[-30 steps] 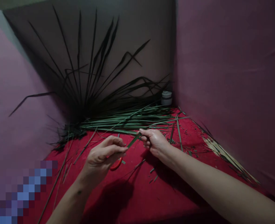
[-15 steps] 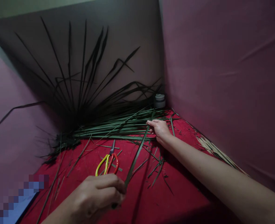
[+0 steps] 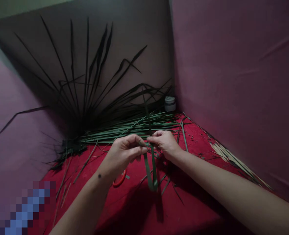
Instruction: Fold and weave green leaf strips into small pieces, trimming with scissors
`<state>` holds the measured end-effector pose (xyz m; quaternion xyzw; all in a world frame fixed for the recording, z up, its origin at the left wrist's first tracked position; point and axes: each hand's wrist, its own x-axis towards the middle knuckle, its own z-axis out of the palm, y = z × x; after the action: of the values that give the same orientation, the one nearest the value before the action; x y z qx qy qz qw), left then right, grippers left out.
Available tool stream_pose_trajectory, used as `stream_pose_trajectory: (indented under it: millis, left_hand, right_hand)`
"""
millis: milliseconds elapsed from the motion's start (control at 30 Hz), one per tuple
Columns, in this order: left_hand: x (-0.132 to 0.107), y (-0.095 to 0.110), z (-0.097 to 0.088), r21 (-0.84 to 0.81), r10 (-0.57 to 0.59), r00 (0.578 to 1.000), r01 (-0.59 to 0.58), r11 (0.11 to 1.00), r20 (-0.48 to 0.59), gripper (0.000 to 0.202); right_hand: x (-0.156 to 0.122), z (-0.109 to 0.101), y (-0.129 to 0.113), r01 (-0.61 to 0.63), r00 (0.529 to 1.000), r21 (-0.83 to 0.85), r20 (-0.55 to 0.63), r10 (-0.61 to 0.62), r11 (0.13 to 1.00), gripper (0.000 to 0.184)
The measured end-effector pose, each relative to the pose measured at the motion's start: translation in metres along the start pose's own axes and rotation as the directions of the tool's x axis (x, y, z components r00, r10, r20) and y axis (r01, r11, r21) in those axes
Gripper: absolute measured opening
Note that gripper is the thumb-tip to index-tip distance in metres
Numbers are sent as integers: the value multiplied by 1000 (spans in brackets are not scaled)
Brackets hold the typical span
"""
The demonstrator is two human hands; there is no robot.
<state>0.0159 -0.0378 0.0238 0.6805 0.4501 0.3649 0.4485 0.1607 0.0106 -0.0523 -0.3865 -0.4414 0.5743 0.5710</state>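
Looped leaf strip (image 3: 153, 186), both hands on it.
Our left hand (image 3: 125, 151) and right hand (image 3: 165, 143) each pinch the green leaf strip above the red cloth (image 3: 195, 137) — its loop hangs between them, and the scissors (image 3: 120, 179) lie beneath the left hand.

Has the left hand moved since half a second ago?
Yes. The left hand, pinching the leaf strip, went forward from the near side of the scissors to above them, toward the leaf pile.
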Motion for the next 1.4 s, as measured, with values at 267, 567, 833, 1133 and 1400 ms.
stream_pose_trajectory:
  millis: [267,567,833,1133,1400]
  left_hand:
    - [22,-37,12,-115,-16,982,-6,993,-188,12]
    - [23,-48,13,-136,-81,971,51,989,-224,11]
    - [23,-55,10,-133,-66,947,25,991,-313,26]
    - [26,-58,3,-253,-96,925,1,968,-366,50]
    - [25,-56,-10,-238,-51,919,-47,970,-390,36]
  right_hand:
    - [-13,9,6,-44,998,-78,49,48,996,19]
    - [-21,12,5,-95,989,-207,94,116,974,11]
    - [-21,12,12,-138,972,-175,167,167,975,10]
    - [-24,11,14,-204,935,-166,258,242,965,12]
    - [-25,11,19,-233,897,-190,337,286,954,13]
